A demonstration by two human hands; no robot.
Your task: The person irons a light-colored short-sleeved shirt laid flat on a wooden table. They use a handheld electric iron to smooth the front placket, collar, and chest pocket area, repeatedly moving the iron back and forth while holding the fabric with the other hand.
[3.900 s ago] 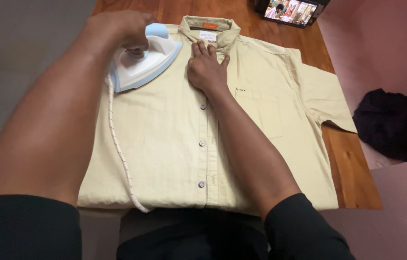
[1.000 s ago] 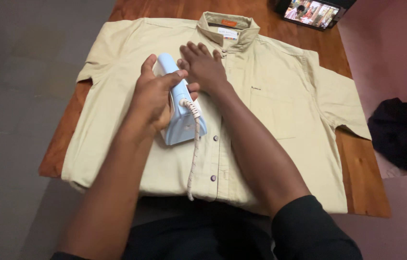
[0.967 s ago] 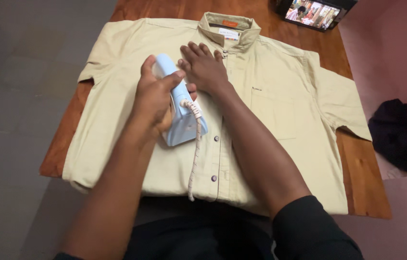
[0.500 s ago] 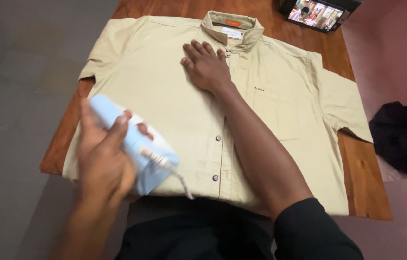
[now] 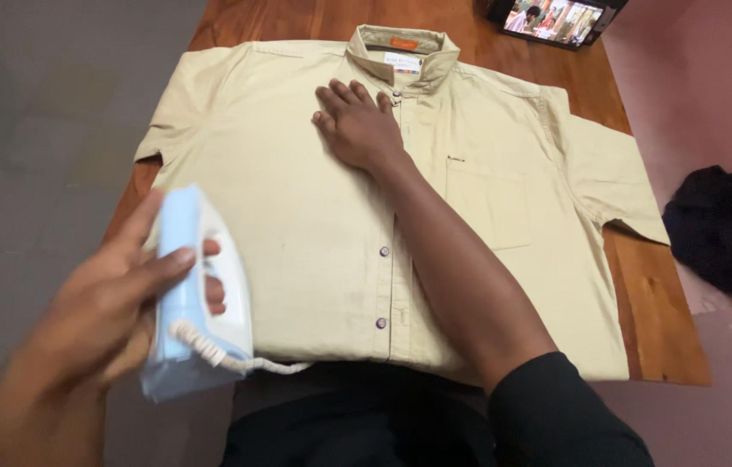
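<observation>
Left hand (image 5: 115, 298) is wrapped around the handle of the pale blue and white iron (image 5: 195, 298), fingers curled tight over the grip, and the iron sits at the near left corner of the shirt (image 5: 297, 216), over its hem edge (whether the soleplate is touching the cloth is hard to tell, the hand and iron are blurred). The braided white cord (image 5: 245, 361) comes out of the iron's rear and trails along the shirt's near edge. Over to the right hand (image 5: 357, 125): it lies flat and open, palm down, fingers spread, pressing on the chest of the shirt just beside the button placket and just below the collar (image 5: 401, 47). The beige short-sleeved shirt is spread front-up, buttoned, across the wooden worktop (image 5: 643, 320), sleeves out to both sides. At the far right corner of the worktop stands a tablet (image 5: 556, 17) with a lit screen. Off to the right, well apart from the shirt, lies a dark heap of cloth (image 5: 725, 229).
</observation>
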